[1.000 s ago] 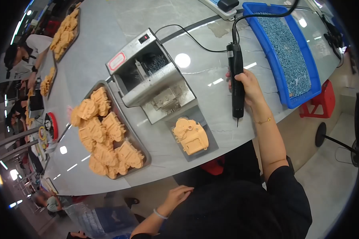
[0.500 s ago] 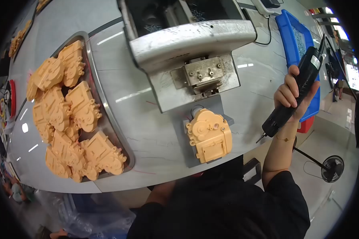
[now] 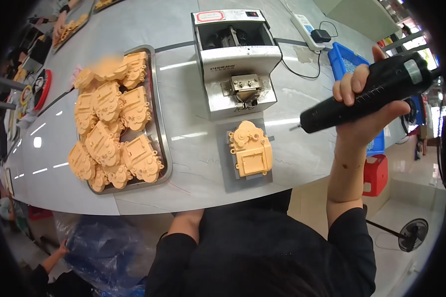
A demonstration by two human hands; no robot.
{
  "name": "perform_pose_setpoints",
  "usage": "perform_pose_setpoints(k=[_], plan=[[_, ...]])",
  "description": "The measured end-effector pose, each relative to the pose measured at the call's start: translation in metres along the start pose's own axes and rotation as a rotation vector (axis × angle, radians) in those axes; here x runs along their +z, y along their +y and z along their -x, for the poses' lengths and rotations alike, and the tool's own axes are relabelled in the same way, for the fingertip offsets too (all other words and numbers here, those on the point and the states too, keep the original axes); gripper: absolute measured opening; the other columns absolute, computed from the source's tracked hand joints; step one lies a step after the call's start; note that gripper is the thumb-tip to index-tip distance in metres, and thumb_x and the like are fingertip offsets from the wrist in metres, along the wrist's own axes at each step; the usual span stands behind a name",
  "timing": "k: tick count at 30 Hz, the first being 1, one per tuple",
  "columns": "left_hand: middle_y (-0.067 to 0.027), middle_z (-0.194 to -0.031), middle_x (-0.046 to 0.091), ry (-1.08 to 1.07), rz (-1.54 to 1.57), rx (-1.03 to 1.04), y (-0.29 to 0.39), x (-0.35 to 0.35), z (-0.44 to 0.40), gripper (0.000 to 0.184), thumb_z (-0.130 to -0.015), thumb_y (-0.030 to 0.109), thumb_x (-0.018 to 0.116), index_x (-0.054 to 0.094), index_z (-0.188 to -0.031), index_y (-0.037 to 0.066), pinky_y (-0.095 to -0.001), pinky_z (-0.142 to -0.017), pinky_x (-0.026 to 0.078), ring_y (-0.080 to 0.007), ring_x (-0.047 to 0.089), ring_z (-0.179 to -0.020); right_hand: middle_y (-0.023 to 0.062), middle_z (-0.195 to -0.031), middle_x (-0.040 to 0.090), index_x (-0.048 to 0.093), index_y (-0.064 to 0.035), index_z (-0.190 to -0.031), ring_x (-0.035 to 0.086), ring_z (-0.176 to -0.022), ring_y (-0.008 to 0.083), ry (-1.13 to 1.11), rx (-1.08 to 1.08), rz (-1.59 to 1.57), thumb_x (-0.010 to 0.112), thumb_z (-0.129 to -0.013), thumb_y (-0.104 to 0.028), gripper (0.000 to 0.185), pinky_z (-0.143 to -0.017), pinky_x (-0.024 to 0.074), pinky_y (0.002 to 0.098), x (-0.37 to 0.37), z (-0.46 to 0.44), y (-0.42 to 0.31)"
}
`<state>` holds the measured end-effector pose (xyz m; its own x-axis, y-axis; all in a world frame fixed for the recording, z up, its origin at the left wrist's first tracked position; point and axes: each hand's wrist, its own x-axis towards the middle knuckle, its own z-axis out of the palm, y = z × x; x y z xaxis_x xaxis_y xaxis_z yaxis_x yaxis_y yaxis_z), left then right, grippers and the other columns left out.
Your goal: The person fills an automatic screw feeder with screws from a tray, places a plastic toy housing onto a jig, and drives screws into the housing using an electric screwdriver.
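Take the yellow-orange part [image 3: 252, 151] by itself on the table [image 3: 193, 180] as the middle of the clock.

Far left, at 10 o'clock, another person's hand [image 3: 59, 25] is by a small tray [image 3: 80, 27] of orange parts. At 8 o'clock, low down, is a big clear plastic bag [image 3: 104, 247] with something blue in it. Between 9 and 10 o'clock is a metal tray [image 3: 164, 133]. It has a messy pile [image 3: 106, 104] of orange parts, some on top of others.

The left arm [image 3: 186, 223] is between 7 and 8 o'clock, by the near table edge. The left hand is hidden, so I cannot tell what its grip is doing.

At 12 o'clock is a silver machine [image 3: 240, 69] with an open top. The lone part lies flat on a gray pad [image 3: 235, 184], just in front of the machine. At 1 o'clock is a white power strip [image 3: 302, 27] with a black plug [image 3: 320, 35].

The right hand [image 3: 364, 123] is up at 2 o'clock. Its grip is wrapped around a fat black screwdriver [image 3: 381, 91]. The thin tip points to 8 o'clock and is apart from the part. A blue bin [image 3: 335, 64] is behind that hand. A red stool [image 3: 376, 173] is just past 3 o'clock, and a black fan [image 3: 414, 234] is at 4 o'clock.
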<state>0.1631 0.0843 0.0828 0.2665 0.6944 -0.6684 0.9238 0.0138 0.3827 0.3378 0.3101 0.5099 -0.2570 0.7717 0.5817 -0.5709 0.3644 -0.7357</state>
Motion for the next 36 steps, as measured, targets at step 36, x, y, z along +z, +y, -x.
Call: perform_pose_setpoints(k=[36], plan=[[-0.0147, -0.134, 0.037, 0.507, 0.855, -1.452, -0.312, 0.188, 0.221, 0.049, -0.083, 0.025, 0.048, 0.039, -0.127, 0.007, -0.0427, -0.098, 0.034, -0.0304, 0.033, -0.125, 0.0096, -0.079, 0.036, 0.046, 0.0028, -0.089, 0.037, -0.070, 0.0195, 0.354, 0.091, 0.464, 0.052, -0.065, -0.032, 0.043, -0.070, 0.0336, 0.0323, 0.011, 0.009, -0.007]])
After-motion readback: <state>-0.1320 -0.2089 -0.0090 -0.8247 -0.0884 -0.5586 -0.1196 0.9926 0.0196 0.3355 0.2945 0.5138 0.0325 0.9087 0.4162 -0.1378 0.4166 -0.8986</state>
